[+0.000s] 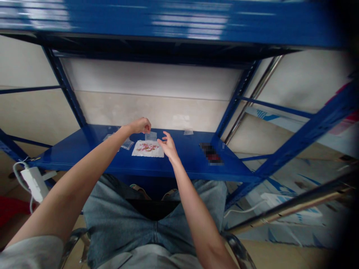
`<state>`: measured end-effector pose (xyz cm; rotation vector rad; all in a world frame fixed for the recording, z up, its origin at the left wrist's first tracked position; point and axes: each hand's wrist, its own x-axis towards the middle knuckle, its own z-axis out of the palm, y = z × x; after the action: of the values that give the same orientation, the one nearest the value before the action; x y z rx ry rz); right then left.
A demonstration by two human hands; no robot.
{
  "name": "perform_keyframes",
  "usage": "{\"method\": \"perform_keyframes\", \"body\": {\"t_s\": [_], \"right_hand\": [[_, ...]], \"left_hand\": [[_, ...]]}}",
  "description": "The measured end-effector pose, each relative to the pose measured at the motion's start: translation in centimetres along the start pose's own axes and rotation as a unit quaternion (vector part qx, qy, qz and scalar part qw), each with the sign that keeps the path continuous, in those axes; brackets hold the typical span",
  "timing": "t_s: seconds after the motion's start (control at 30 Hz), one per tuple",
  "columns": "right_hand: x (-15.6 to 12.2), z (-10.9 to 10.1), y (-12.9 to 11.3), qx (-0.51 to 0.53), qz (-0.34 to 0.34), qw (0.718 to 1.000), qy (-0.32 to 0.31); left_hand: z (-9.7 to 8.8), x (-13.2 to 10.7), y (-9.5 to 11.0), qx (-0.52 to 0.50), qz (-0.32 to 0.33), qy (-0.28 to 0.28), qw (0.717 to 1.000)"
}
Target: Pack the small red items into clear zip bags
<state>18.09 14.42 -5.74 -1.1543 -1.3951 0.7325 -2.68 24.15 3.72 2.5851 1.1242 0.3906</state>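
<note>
My left hand is closed in a pinch on the top of a small clear plastic bag. The bag is just behind a white paper sheet, which looks like a tissue. Small pink and brownish pieces lie spread over the sheet, too small to name. To the right of the bag, my right hand has its fingers apart and holds nothing. Its fingertips are near the sheet's right corner. More clear plastic bags lie on the left, partly hidden by my left forearm.
A blue metal shelf serves as the work surface, with another blue shelf overhead. One small clear bag lies at the back. A blurred dark object rests on the right. At the left edge hangs a white power strip.
</note>
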Motion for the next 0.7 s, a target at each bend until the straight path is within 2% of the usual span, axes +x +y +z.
{"method": "perform_keyframes", "body": {"t_s": [0.07, 0.17, 0.4, 0.53, 0.7], "right_hand": [[3.0, 1.5, 0.4, -0.04, -0.049, 0.997, -0.034], [5.2, 2.5, 0.7, -0.043, -0.093, 0.993, -0.066], [6.6, 2.5, 2.5, -0.03, -0.117, 0.99, -0.066], [7.3, 2.4, 3.4, -0.026, -0.116, 0.99, -0.081], [7.7, 2.3, 3.7, -0.033, -0.109, 0.99, -0.083]], "left_hand": [[0.1, -0.4, 0.3, 0.003, 0.013, 0.01, 1.0], [0.4, -0.9, 0.2, -0.009, 0.023, 0.032, 0.999], [2.3, -2.4, -2.4, -0.079, -0.002, 0.102, 0.992], [3.2, -2.7, -3.2, -0.095, -0.021, 0.106, 0.99], [3.4, -2.2, -2.7, -0.088, -0.015, 0.094, 0.992]]}}
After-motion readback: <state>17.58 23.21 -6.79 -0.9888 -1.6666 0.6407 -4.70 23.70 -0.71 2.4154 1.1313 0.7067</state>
